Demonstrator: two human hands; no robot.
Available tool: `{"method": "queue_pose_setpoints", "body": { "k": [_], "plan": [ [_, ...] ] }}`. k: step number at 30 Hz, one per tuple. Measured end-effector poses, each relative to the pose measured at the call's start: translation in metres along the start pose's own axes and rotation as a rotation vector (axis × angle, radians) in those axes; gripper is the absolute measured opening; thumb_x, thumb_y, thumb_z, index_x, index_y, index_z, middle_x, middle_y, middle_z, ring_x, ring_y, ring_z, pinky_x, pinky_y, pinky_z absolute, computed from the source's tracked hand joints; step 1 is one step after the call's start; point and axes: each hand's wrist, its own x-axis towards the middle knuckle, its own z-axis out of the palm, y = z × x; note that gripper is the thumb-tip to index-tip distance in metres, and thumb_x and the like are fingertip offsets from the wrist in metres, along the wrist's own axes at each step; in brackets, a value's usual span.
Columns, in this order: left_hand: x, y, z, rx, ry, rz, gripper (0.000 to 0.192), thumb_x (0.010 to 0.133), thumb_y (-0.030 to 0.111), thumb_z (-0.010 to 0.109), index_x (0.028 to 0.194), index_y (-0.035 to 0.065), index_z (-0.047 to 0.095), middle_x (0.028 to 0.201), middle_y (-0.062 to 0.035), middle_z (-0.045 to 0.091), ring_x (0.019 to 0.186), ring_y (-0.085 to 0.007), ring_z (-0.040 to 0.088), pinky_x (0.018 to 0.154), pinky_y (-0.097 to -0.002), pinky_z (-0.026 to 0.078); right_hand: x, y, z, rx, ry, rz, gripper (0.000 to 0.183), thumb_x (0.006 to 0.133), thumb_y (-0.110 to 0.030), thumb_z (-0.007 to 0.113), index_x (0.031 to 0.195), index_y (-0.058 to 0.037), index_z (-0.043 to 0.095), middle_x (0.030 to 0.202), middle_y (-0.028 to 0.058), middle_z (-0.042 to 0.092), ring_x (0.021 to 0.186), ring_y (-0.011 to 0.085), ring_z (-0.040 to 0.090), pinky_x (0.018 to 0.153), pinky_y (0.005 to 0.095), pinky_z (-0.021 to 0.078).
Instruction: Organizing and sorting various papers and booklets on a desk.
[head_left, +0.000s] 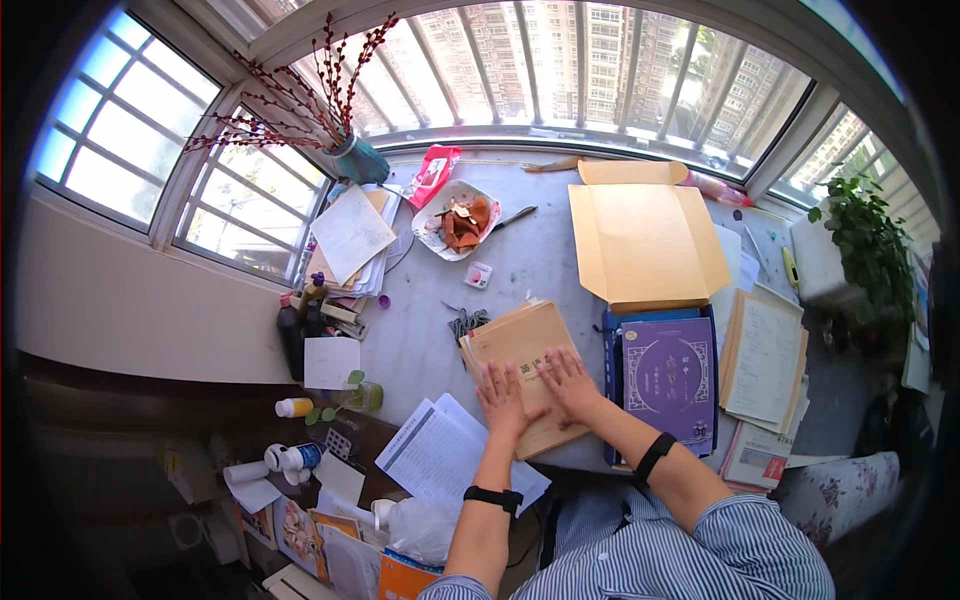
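Observation:
A stack of exercise books with kraft-paper covers (519, 331) lies slightly askew on the desk before me, the top cover bearing printed writing. My left hand (504, 403) rests flat on its lower left part, fingers spread. On the right side of the same cover lies my right hand (570, 388), palm down and fingers apart. Neither hand grasps anything. Just right of the stack stands a blue box (611, 405) with its tan cardboard lid (649, 240) folded back. Inside it is a purple book (670, 382). A bundled dark cord (468, 322) touches the stack's upper left corner.
Printed sheets (431, 450) overlap the desk's front edge. Behind sit a paper tray of brown scraps (431, 238), a knife (517, 217), a small case (478, 275) and a vase (361, 159). Papers (765, 356) are piled right of the box, near a potted plant (862, 232).

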Motion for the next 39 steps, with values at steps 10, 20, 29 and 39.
{"method": "queue_pose_setpoints", "body": {
  "k": [10, 20, 29, 39],
  "plan": [
    [-0.004, 0.014, -0.012, -0.059, -0.02, -0.046, 0.091, 0.068, 0.057, 0.058, 0.133, 0.0049, 0.022, 0.141, -0.0186, 0.007, 0.131, -0.0309, 0.002, 0.099, -0.0571, 0.011, -0.018, 0.009, 0.007, 0.079, 0.132, -0.017, 0.11, 0.043, -0.035, 0.081, 0.133, -0.0088, 0.023, 0.137, 0.021, 0.016, 0.128, 0.0359, 0.014, 0.103, 0.044, 0.0177],
    [-0.005, 0.155, -0.042, -0.597, 0.433, 0.28, 0.048, 0.086, 0.027, 0.047, 0.123, -0.0003, 0.037, 0.132, -0.0216, 0.029, 0.125, -0.0364, 0.022, 0.101, -0.0466, 0.019, -0.108, 0.065, -0.032, 0.4, 0.661, 0.107, 0.062, 0.067, -0.014, 0.065, 0.122, -0.0031, 0.037, 0.127, 0.0195, 0.032, 0.119, 0.0335, 0.031, 0.098, 0.0376, 0.0302],
    [-0.068, 0.379, -0.002, -0.636, 0.022, 0.781, 0.046, 0.084, 0.014, 0.048, 0.126, 0.0015, 0.034, 0.135, -0.0199, 0.026, 0.124, -0.0352, 0.025, 0.1, -0.0388, 0.025, -0.293, 0.217, 0.012, 0.458, 1.03, 0.638, 0.038, 0.07, -0.006, 0.057, 0.106, -0.0012, 0.048, 0.109, 0.0149, 0.048, 0.102, 0.0314, 0.044, 0.089, 0.0382, 0.0367],
    [-0.032, 0.469, 0.137, -0.571, -0.34, 0.48, 0.044, 0.071, 0.01, 0.058, 0.11, -0.0043, 0.043, 0.113, -0.0257, 0.045, 0.105, -0.0399, 0.044, 0.088, -0.0409, 0.036, -0.416, 0.3, 0.096, 0.399, 0.606, 1.063, 0.059, 0.068, -0.014, 0.065, 0.119, 0.0004, 0.041, 0.127, 0.0215, 0.032, 0.117, 0.0357, 0.03, 0.097, 0.0393, 0.0301]
  ]
}}
